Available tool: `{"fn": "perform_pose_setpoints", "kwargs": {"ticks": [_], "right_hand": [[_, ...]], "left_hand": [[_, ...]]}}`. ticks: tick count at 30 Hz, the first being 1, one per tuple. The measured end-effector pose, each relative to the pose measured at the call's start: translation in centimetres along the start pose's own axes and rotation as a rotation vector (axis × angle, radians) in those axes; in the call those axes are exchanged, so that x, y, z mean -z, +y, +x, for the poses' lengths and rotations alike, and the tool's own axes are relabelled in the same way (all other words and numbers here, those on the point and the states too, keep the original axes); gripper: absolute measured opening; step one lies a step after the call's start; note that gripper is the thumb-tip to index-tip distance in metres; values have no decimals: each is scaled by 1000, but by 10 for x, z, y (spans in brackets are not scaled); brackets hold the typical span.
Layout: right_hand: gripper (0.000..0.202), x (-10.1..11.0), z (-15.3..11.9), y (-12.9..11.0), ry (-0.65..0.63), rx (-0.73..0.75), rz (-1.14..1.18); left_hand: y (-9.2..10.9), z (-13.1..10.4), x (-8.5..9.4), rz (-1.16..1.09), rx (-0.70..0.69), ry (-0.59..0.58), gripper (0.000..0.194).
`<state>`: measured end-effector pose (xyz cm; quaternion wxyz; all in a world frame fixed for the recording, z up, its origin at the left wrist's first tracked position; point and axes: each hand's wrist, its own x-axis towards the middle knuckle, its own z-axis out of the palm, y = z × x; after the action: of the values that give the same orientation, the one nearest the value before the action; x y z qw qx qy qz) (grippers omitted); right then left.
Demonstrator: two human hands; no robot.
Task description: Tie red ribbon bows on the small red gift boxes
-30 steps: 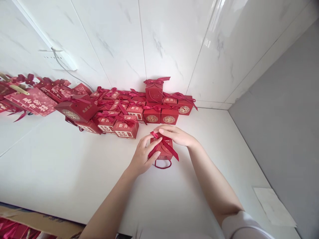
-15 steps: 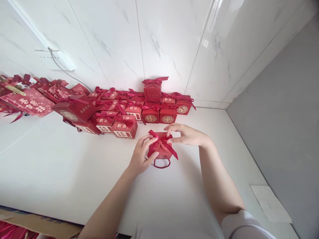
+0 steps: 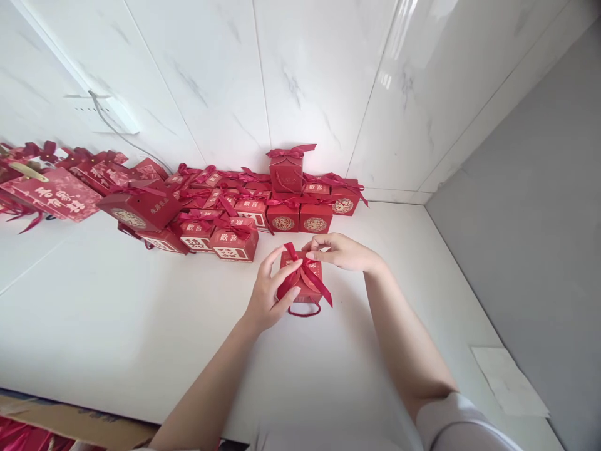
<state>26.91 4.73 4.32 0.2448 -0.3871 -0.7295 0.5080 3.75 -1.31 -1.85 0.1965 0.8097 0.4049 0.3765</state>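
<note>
A small red gift box (image 3: 312,288) stands on the white counter in front of me, with a dark red cord handle (image 3: 305,312) hanging at its near side. A crimson ribbon (image 3: 315,283) is tied in a bow across its top, one tail trailing over the near right corner. My left hand (image 3: 271,289) grips the box's left side, its index finger pressed by the knot and its thumb on the near edge. At the upper right of the bow, my right hand (image 3: 339,252) pinches the ribbon between thumb and index finger.
Several ribboned red boxes (image 3: 233,241) are lined up along the tiled wall, one stacked on top (image 3: 286,172). Red printed bags (image 3: 51,191) stand at far left below a socket (image 3: 103,114) with a cable. A cardboard carton (image 3: 79,421) sits lower left; white paper (image 3: 509,381) lies right.
My right hand has moved slightly left and closed its fingers on the ribbon. The bow has turned a little, its upper end now more upright. My left hand stays on the box.
</note>
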Motion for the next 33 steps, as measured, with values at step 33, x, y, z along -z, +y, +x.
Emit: {"fn": "perform_pose_setpoints", "kwargs": {"ticks": [33], "right_hand": [[30,2,-1,1,-67,0,-59]], "left_hand": [[-13,75,56,-201,258,-521,30]]}}
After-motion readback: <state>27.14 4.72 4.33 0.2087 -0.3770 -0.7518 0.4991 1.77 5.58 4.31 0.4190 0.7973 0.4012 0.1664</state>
